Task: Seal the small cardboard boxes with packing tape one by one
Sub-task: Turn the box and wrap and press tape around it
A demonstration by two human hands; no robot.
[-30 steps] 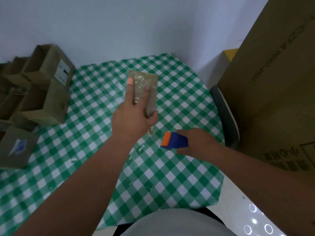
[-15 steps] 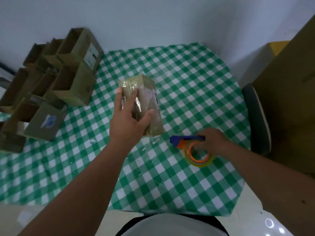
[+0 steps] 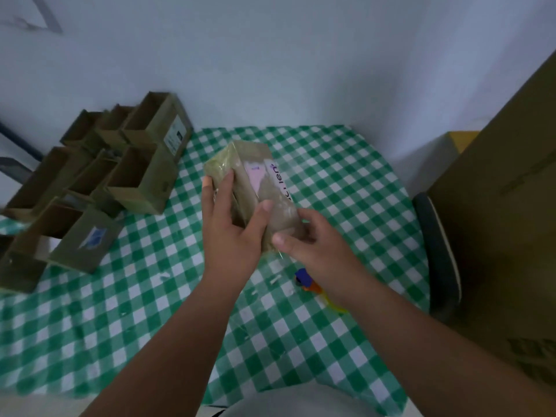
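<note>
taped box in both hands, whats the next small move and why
Probably press down the loose clear tape end at the near edge of the small box. The left hand grips the box off the checked tablecloth, the right hand pinches its near corner, and the tape dispenser lies set down on the table under the right wrist, so taping looks finished and smoothing remains.

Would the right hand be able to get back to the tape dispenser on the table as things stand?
Probably yes: the tape dispenser lies on the tablecloth just beneath the right hand, with nothing between them, though that hand first must release the box.
</note>
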